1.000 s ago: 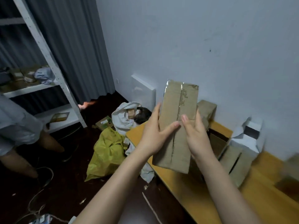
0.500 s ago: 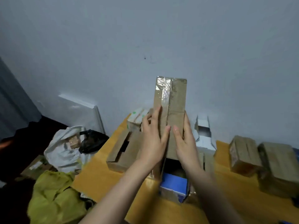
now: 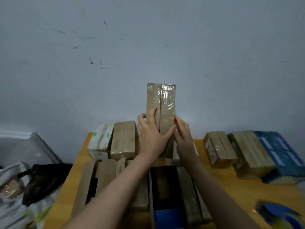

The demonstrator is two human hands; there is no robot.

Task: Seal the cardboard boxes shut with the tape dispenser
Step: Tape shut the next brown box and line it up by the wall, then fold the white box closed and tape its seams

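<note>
I hold a tall, narrow taped cardboard box [image 3: 163, 100] upright in front of the wall, above the yellow table [image 3: 247, 192]. My left hand [image 3: 152, 138] grips its lower left side, thumb across the front and fingers curled round the edge. My right hand [image 3: 183, 138] grips the lower right side. Shiny clear tape covers the box's top half and runs along its middle seam. A blue and yellow object, possibly the tape dispenser [image 3: 279, 214], lies blurred at the table's lower right.
Taped boxes [image 3: 123, 139] [image 3: 217, 149] [image 3: 250, 154] stand along the wall, with a blue pack [image 3: 280, 154] at right and a white-green pack [image 3: 100, 139] at left. Open boxes [image 3: 97, 182] [image 3: 165, 192] sit below my arms. Bags [image 3: 33, 184] lie left of the table.
My view has swung right, from the floor and shelf to the table and wall. The box stays upright in both hands, now nearer the wall with more taped boxes in sight.
</note>
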